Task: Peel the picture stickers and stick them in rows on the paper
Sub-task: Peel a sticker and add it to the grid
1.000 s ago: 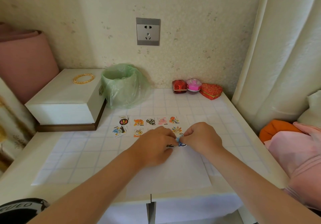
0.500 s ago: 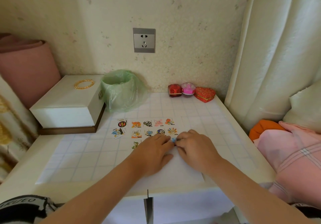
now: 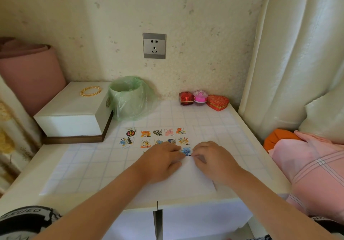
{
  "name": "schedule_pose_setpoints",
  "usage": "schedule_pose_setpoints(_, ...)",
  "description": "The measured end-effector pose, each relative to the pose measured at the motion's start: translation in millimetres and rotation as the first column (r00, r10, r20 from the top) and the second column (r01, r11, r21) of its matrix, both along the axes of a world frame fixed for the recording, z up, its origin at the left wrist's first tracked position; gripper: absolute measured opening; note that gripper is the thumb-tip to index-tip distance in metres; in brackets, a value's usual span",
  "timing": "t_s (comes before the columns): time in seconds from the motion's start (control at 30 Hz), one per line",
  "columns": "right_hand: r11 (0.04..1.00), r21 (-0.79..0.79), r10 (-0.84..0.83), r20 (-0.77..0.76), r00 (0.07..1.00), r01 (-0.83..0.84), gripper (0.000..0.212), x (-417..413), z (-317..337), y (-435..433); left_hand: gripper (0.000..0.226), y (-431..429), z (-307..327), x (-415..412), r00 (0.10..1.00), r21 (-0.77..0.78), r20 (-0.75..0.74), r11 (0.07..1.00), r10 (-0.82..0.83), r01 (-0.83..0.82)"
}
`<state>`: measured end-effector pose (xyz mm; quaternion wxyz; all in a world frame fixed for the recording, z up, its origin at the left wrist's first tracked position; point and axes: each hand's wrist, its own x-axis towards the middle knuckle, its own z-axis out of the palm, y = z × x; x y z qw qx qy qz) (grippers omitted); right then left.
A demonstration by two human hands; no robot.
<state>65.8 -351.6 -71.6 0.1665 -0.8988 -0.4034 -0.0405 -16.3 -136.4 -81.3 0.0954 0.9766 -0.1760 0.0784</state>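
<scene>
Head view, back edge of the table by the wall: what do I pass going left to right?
white box → green bag-lined bin → small red box → pink container → red heart-shaped box

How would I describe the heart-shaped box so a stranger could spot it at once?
Find the grey wall socket; below and right of it, three small boxes line the table's back edge. The heart-shaped box is the rightmost. Unlike the pink domed box and shiny red box beside it, it is a patterned red heart.
</scene>
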Motion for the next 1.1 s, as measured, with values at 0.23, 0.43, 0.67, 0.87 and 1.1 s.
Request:
schedule_pose_setpoints(0.23, 0.938, 0.142, -0.262, -0.311, 0.913, 0.317, 0.014, 29.0, 1.7, 20.0, 0.052, -11.2, -2.9, 7.8, 0.998, 0.163, 0.047, 0.986, 0.034, -0.041)
schedule_pose_setpoints(0.43, 0.898, 0.099, -0.37, -0.36, 0.856, 0.43, 0.016, 35.6, 0.7, 30.0, 0.056, -9.1, -4.9, 12.9, 0.998, 0.233, 0.055, 0.972, 0.005, -0.017)
schedule_pose_setpoints(0.67, 0.884, 0.105, -0.384, -0.392, 0.836, 0.455, 0.008, 41.7, -1.4, 34.4, 0.058, -9.8, -4.5, 11.7, 0.999, 0.221, 0.04, 0.975, 0.016, -0.025)
schedule_pose_setpoints(0.87, 0.88, 0.11, -0.387, -0.395, 0.833, 0.461, 0.008, 41.0, -2.4, 33.6, 0.059, -10.3, -4.7, 11.8, 0.999, 0.22, 0.027, 0.975, 0.036, -0.041)
schedule_pose_setpoints(1.1, 0.877, 0.11, -0.402, -0.368, 0.839, 0.468, 0.009, 38.1, -1.5, 33.3, 0.06, -12.5, -1.0, 9.5, 0.999, 0.228, 0.01, 0.972, 0.048, -0.049)
